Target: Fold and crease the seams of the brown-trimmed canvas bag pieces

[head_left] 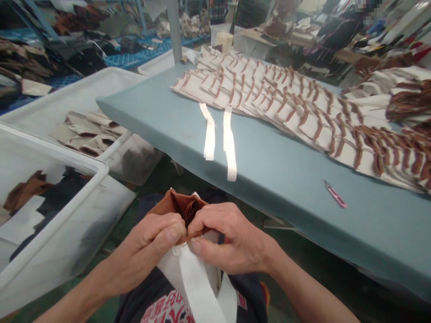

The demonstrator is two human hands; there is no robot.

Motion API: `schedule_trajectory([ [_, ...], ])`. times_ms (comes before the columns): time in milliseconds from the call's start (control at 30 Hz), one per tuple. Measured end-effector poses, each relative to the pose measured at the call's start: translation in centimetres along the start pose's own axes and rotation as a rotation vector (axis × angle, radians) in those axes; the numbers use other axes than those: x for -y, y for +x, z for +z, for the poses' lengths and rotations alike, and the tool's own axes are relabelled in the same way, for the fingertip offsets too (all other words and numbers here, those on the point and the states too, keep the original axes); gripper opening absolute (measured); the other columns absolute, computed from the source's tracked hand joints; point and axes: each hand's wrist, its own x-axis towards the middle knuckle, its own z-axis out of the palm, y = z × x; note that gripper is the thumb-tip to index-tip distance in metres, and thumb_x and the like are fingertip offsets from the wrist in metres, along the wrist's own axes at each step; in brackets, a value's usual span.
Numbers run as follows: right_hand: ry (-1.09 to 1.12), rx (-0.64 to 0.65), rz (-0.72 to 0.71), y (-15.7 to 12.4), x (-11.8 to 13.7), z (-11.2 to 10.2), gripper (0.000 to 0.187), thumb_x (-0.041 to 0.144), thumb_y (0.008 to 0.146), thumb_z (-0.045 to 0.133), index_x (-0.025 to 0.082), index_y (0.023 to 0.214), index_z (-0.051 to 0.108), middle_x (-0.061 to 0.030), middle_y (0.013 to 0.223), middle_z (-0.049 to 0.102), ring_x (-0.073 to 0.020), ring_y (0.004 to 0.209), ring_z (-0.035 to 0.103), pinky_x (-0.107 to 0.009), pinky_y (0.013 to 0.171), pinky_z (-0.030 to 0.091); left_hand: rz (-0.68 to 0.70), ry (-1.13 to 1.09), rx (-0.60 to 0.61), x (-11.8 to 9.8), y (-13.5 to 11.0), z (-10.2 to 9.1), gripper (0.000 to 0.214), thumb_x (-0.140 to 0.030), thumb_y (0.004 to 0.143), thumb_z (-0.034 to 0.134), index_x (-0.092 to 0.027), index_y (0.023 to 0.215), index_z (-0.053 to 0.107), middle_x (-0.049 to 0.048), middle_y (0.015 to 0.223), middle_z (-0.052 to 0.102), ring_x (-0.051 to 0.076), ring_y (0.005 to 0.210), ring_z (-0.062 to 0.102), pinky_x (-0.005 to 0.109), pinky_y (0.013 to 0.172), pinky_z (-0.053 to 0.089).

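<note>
Over my lap I hold a sewn piece [161, 204] with a brown inside, a whitish outside and a folded brown edge. My left hand [158, 235] is closed on that edge, thumb on top. Right beside it, my right hand [225, 235] pinches the same edge, its thumb and forefinger close to my left fingertips. From between the hands a wide white strip [198, 287] hangs toward my body. The fingers cover the spot where strip and edge meet, so I cannot tell how they are joined.
Ahead stands a blue-green table [269, 157] bearing rows of overlapping white-and-brown pieces [256, 89]. Two white strips [230, 143] lie near its edge, with pink thread snips [335, 194] farther right. Pale plastic bins [104, 168] with scraps stand left. Someone's dark sleeve [343, 27] shows far back.
</note>
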Motion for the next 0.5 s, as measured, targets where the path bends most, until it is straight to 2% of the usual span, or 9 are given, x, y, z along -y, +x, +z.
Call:
schedule_trajectory([
  [133,-0.103,-0.005,0.028,-0.2,0.4,0.0,0.013,0.019,0.097,0.062,0.022,0.084,0.062,0.0028,0.075,0.068,-0.013,0.066,0.059,-0.027,0.071,0.046,-0.057,0.24,0.04,-2.0,0.1,-1.0,0.042,-0.027,0.114,0.044,-0.021,0.073,0.05,-0.007,0.067,0.051,0.01,0.058,0.049,0.022,0.057,0.038],
  [233,-0.179,-0.005,0.056,-0.2,0.7,-0.1,0.012,0.021,0.097,0.063,0.021,0.085,0.063,0.0017,0.076,0.069,-0.0143,0.068,0.059,-0.028,0.071,0.046,-0.068,0.324,0.033,-3.2,0.6,-1.0,0.041,-0.029,0.111,0.049,-0.021,0.071,0.053,-0.0062,0.065,0.055,0.011,0.057,0.051,0.025,0.056,0.036],
  [300,-0.143,-0.005,0.076,-0.2,1.1,-0.5,0.015,0.023,0.098,0.064,0.021,0.083,0.062,0.0029,0.074,0.066,-0.0128,0.065,0.056,-0.027,0.068,0.044,-0.076,0.269,0.038,-3.3,1.0,-0.7,0.044,-0.031,0.11,0.048,-0.021,0.068,0.048,-0.0063,0.062,0.05,0.011,0.055,0.047,0.025,0.052,0.033],
  [400,0.01,0.037,0.156,-0.2,1.4,-1.2,0.017,0.02,0.096,0.066,0.02,0.08,0.061,0.0054,0.073,0.061,-0.0093,0.061,0.051,-0.024,0.062,0.039,-0.1,0.038,0.049,-2.5,1.4,0.1,0.047,-0.038,0.11,0.046,-0.022,0.066,0.04,-0.0068,0.062,0.04,0.01,0.053,0.04,0.022,0.048,0.031],
  [500,0.148,0.101,0.272,-0.1,0.9,-1.3,0.021,0.023,0.101,0.064,0.019,0.08,0.06,0.0059,0.07,0.054,-0.0092,0.06,0.046,-0.022,0.058,0.035,-0.129,-0.122,-0.004,-1.4,1.3,0.9,0.053,-0.048,0.11,0.05,-0.022,0.065,0.038,-0.0068,0.062,0.035,0.01,0.053,0.035,0.021,0.047,0.028],
])
